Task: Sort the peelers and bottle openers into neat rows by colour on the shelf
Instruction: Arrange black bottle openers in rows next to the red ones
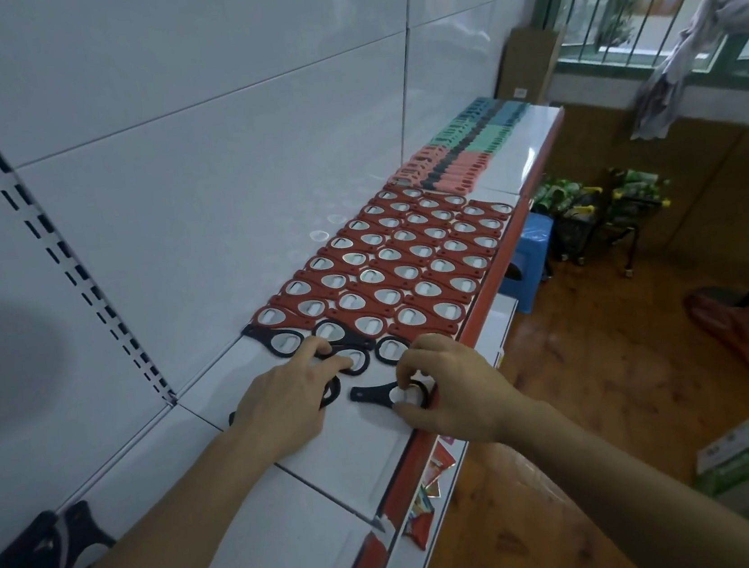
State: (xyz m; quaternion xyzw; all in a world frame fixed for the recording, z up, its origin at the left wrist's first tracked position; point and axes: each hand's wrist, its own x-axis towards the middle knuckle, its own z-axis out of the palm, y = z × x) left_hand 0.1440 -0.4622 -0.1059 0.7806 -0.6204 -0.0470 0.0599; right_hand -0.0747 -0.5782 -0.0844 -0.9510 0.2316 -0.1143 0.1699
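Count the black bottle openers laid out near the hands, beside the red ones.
6: four black openers along the red openers, a fifth opener under the left hand, a sixth opener pinched by the right hand. More may hide under the hands.

- The right grip [451, 387] pinches the round end of a black bottle opener [372, 392] lying on the shelf [296, 506].
- The left grip [283, 403] rests with straight fingers on other black openers [354, 360].
- Red openers [390, 272] lie in rows beyond.

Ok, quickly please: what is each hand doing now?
Left hand: open, fingers resting on black bottle openers.
Right hand: pinching a single black bottle opener.
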